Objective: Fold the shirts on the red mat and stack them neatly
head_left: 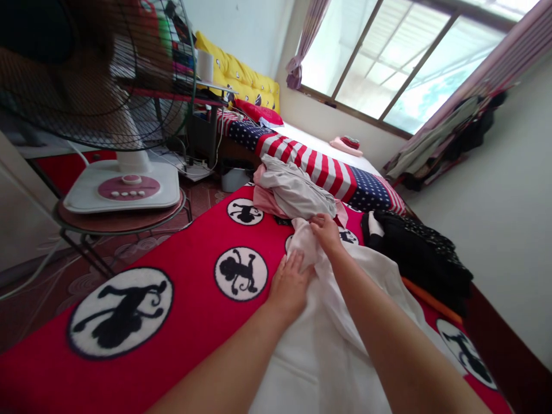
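Note:
A white garment (pixel 340 345) lies spread over the red blanket (pixel 194 310), which is printed with black monkey figures in white circles. My left hand (pixel 290 287) rests on it with the fingers stretched out flat near its narrow far end, perhaps a sleeve. Farther up, my right hand (pixel 324 231) has its fingers closed on the edge of the same white cloth. Just beyond my fingertips lies a crumpled pile of grey clothes (pixel 297 187) with pink cloth (pixel 264 195) under it.
Folded dark clothes (pixel 418 259) lie at the right by the wall. On the left, a fan (pixel 125 184) stands on a round stool (pixel 116 217). Farther back is a bed with a flag-patterned cover (pixel 310 158), below a window (pixel 388 63). Clothes (pixel 448 138) hang at the right.

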Available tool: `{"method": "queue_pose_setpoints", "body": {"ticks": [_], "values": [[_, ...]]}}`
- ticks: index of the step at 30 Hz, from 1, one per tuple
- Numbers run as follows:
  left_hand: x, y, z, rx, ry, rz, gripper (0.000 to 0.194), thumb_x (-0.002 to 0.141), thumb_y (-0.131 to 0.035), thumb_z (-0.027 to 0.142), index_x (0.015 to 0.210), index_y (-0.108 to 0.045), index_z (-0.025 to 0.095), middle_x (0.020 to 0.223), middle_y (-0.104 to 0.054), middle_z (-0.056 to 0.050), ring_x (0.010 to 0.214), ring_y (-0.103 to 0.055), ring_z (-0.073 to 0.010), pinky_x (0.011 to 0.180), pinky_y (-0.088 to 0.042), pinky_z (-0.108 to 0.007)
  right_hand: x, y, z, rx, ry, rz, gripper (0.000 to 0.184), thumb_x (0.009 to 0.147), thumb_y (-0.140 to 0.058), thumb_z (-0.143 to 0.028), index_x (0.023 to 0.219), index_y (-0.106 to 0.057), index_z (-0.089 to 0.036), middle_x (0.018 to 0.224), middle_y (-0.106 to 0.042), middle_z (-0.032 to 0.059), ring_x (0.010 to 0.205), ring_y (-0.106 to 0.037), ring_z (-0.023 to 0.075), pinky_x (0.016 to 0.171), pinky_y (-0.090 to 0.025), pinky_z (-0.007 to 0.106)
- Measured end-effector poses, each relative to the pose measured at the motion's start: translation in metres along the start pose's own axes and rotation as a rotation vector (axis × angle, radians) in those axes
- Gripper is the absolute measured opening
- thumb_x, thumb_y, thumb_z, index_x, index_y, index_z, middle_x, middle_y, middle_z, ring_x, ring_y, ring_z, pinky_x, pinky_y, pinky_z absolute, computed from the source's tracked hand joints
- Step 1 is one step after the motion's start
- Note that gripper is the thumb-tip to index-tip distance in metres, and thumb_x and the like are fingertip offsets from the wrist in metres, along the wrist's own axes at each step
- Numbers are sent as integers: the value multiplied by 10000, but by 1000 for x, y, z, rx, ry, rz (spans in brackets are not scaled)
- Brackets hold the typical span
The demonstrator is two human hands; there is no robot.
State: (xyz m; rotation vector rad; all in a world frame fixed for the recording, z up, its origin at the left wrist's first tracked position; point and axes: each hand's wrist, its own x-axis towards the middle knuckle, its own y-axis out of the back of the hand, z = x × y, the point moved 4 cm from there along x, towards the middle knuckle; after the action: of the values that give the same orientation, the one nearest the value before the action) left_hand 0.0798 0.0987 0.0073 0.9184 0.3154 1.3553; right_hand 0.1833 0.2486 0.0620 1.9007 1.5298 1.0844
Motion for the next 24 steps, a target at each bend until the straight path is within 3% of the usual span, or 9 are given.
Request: {"method": "queue_pose_setpoints", "body": {"ticks": [2,4,7,13,16,19,24], "values": [[0,-1,-1,14,1,35,493,833,-499,147,1322,-529,203,1509,-350,-125,1423,-235,-276,1157,-172,-470,-13,9,8,104,34,25,436,760,-567,-254,1183,-550,-150,1110,-685,124,988,-659,216,821,-508,339],[0,0,-1,13,-3,56,475,842,-531,225,1317,-532,201,1506,-354,-129,1422,-234,-288,1157,-167,-474,-36,24,14,209,94,49,449,763,-580,-304,1183,-545,-149,1191,-642,150,1060,-631,231,869,-499,367],[1,1,-1,-2,-6,63,472,823,-581,274,1288,-558,195,1492,-375,-140,1413,-254,-300,1153,-177,-479,-79,54,30,244,142,118,376,765,-585,-355,1086,-604,-160,1125,-663,132,1023,-636,238,887,-488,390],[2,4,-2,20,1,88,403,809,-596,232,1211,-612,210,1452,-438,-126,1388,-315,-289,1145,-214,-472,-153,109,95,198,-153,530,307,764,-532,-341,975,-650,-153,978,-683,114,891,-639,231,788,-503,351],[2,6,-3,22,-28,92,310,836,-566,240,1132,-652,209,1391,-508,-115,1349,-379,-286,1124,-264,-473,-174,115,116,176,-261,630,323,746,-529,-353,964,-650,-148,964,-678,120,848,-629,230,758,-499,338],[1,11,-5,-31,-53,146,253,885,-494,245,1053,-679,204,1246,-615,-104,1226,-511,-255,1069,-361,-426,-183,111,123,235,-308,635,325,760,-524,-402,932,-646,-156,918,-686,111,802,-630,223,747,-489,325],[11,27,0,-129,-105,260,280,870,-451,166,1045,-666,208,1091,-669,-72,1047,-602,-213,962,-461,-353,-184,104,112,77,-374,469,433,806,-501,-504,1083,-616,-191,771,-688,50,742,-631,233,667,-432,314]]}}
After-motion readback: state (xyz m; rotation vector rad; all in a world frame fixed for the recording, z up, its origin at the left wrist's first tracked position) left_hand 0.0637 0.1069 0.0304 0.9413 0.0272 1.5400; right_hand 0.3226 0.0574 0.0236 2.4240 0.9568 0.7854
